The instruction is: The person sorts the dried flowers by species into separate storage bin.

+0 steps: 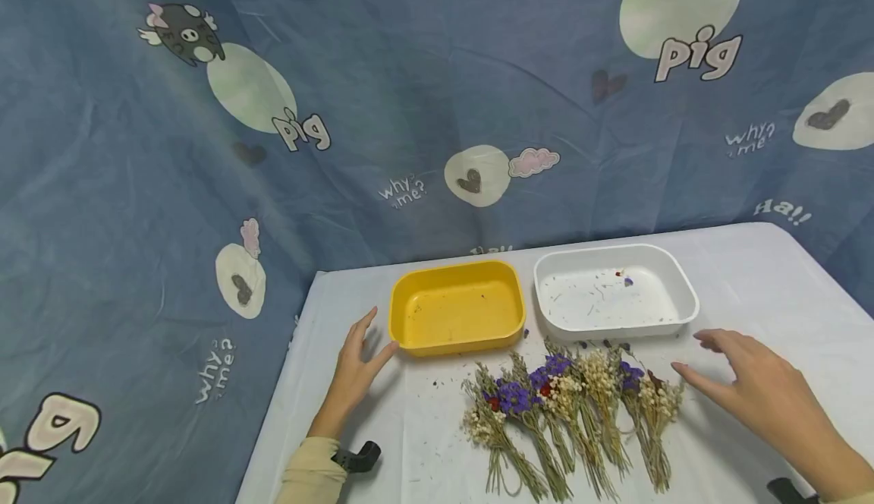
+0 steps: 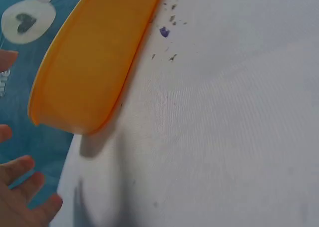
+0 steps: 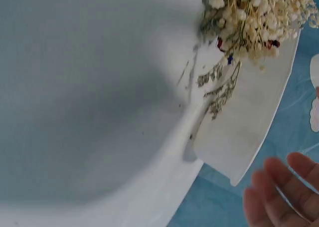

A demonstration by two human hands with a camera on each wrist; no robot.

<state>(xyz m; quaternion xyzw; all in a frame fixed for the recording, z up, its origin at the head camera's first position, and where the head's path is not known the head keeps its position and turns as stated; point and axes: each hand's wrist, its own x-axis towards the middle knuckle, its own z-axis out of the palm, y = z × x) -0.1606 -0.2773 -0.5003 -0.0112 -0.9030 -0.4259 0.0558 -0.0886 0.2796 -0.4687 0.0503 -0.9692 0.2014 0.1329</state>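
My left hand (image 1: 353, 371) is beside the left end of a yellow tray (image 1: 508, 341), thumb tip right at its lower left corner. Its fingers (image 2: 30, 187) are spread and hold nothing. To the right of the dried flowers, my right hand (image 1: 765, 390) hovers with thumb and fingers apart, also holding nothing. Several small bunches of dried flowers (image 1: 514, 398) lie side by side on the white cloth, stems toward me. Purple, red and cream heads show among them. The rightmost bunch (image 1: 655, 405) is nearest to my right thumb.
Behind the flowers stands a white tray (image 1: 617, 331) with petal and stem bits inside. Small crumbs (image 2: 172, 20) dot the white tablecloth (image 1: 423, 428) by the yellow tray. A blue printed curtain (image 1: 382, 109) hangs behind and left of the table.
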